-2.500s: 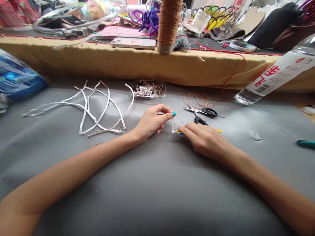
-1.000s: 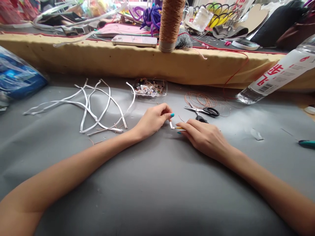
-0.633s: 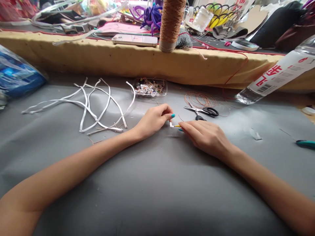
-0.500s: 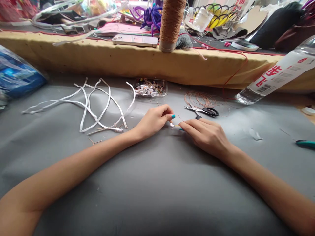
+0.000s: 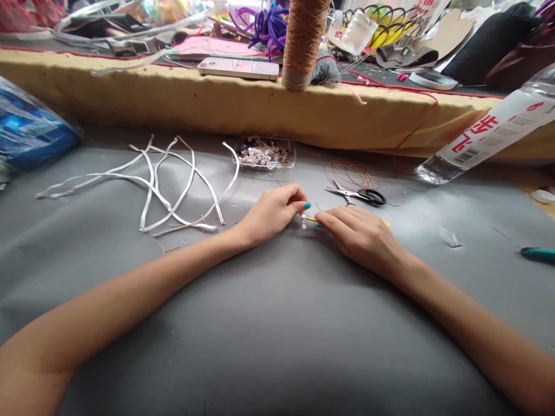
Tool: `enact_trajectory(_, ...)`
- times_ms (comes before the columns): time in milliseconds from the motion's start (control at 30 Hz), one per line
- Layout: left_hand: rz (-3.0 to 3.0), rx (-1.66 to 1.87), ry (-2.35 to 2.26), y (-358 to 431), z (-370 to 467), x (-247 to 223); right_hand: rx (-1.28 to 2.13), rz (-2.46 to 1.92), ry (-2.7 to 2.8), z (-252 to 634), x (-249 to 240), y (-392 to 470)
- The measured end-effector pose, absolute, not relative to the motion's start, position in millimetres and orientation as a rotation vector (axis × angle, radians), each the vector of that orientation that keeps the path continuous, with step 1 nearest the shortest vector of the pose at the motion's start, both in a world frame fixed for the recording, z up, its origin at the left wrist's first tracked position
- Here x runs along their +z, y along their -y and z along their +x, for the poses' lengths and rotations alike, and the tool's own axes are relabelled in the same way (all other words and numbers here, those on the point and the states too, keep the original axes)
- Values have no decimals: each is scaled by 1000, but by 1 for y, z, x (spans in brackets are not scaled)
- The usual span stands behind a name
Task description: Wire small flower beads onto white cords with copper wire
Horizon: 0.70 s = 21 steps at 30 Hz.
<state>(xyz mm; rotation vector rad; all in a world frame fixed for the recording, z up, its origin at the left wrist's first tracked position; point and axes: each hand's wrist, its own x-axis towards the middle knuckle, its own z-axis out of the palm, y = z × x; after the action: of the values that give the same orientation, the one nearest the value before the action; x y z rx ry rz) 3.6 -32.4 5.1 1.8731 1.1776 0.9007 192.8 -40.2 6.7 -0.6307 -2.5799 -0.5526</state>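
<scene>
Near the middle of the grey table, my left hand [image 5: 281, 208] is closed in a pinch, thumb against forefinger. Just below its fingertips hangs a tiny white beaded piece [image 5: 303, 221], whose upper part the fingers hide. My right hand [image 5: 358, 231] is wrapped round a thin yellow stick-like tool [image 5: 311, 219], its tip pointing left at the beads. Most of that tool lies hidden under the fingers. Behind the right hand lie scissors with black handles [image 5: 368, 197] and a loose coil of brown cord [image 5: 349, 173].
White straps [image 5: 173, 196] lie tangled on the left. A clear tray of small beads [image 5: 264, 155] stands behind my hands. A water bottle [image 5: 485, 133] leans at right. On the raised ledge are a phone [image 5: 238, 68] and a brown thread spool [image 5: 303, 43].
The white beaded piece has turned to hang more upright, and the tool's yellow tip shows more clearly beside it. Both hands have barely moved.
</scene>
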Motion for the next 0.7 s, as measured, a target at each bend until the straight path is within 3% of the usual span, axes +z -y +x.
enact_trajectory(400,1904,923,-1191,34,5,6,-181,-936,2379,184,1,48)
enact_trajectory(700,1903,927,-1215,33,5,5,-507,-758,2504,188,2,45)
